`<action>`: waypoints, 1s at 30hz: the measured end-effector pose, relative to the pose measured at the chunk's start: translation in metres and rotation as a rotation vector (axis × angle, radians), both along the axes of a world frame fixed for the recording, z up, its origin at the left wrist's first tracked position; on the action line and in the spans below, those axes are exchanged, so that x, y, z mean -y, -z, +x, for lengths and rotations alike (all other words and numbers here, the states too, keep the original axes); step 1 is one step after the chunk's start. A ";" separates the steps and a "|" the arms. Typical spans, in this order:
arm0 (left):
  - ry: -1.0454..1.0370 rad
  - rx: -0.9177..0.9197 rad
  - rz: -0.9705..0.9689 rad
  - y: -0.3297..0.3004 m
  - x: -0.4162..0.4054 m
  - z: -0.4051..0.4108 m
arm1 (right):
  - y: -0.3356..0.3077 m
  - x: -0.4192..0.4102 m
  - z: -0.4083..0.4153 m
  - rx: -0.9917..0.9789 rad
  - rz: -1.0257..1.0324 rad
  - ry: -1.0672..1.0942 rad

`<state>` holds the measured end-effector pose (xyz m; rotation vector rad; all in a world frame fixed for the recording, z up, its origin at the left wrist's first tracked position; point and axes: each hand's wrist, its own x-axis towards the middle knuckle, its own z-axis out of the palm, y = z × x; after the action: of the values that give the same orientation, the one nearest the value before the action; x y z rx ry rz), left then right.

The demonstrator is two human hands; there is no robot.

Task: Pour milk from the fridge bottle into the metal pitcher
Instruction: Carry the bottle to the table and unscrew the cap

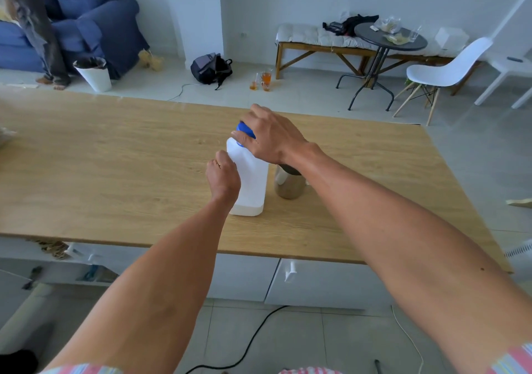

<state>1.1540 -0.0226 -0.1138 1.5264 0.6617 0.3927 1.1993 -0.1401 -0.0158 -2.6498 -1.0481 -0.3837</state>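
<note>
A white plastic milk bottle (pixel 252 183) stands upright near the middle of the wooden table (pixel 115 172). Its blue cap (pixel 243 129) sits on top. My right hand (pixel 267 136) is closed over the cap from above. My left hand (pixel 223 176) grips the bottle's left side at mid height. Just to the right of the bottle stands the metal pitcher (pixel 289 185), upright; my right forearm partly covers its rim.
White drawers (pixel 316 284) sit under the table's near edge. Beyond the table are a white bin (pixel 93 74), a backpack (pixel 211 68), glasses on the floor (pixel 263 81), a round table (pixel 388 38), a white chair (pixel 443 70) and a bench (pixel 316 38). A person stands at far left (pixel 43 28).
</note>
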 end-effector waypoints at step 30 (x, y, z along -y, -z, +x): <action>-0.015 0.048 -0.026 0.013 0.002 0.006 | 0.215 0.069 -0.085 -0.646 0.576 0.701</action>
<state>1.1598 -0.0243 -0.1272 1.4834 0.6384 0.4288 1.1143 -0.2089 -0.2311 -2.2462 0.1841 0.0620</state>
